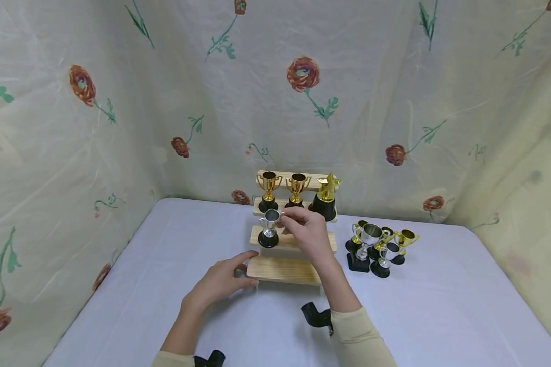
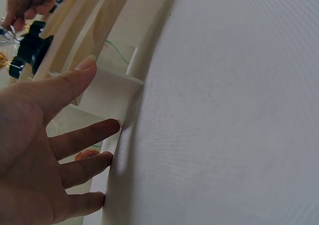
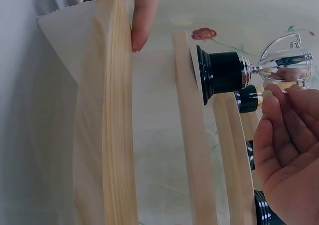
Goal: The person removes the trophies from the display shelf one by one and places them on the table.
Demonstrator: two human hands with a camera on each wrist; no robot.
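The right hand (image 1: 306,232) pinched a silver cup (image 1: 270,227) at the wooden stand (image 1: 284,270)'s second step. The left hand (image 1: 218,281) gripped the lowest step's end, outer fingers spread. Two gold cups (image 1: 269,186) and a star trophy (image 1: 325,199) stood above; five cups (image 1: 371,234) occupied the white table (image 1: 188,219) before flowered cloth (image 1: 358,127).

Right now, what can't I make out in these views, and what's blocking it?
- Head view: lower base of the middle gold cup on the rack, hidden by the right grip.
- Head view: part of the centre gold cup beside the rack, behind the square-based silver cup.
- Left wrist view: part of the pinched silver cup, cut off by the left edge.
- Right wrist view: most of the left grip, beyond the top edge.
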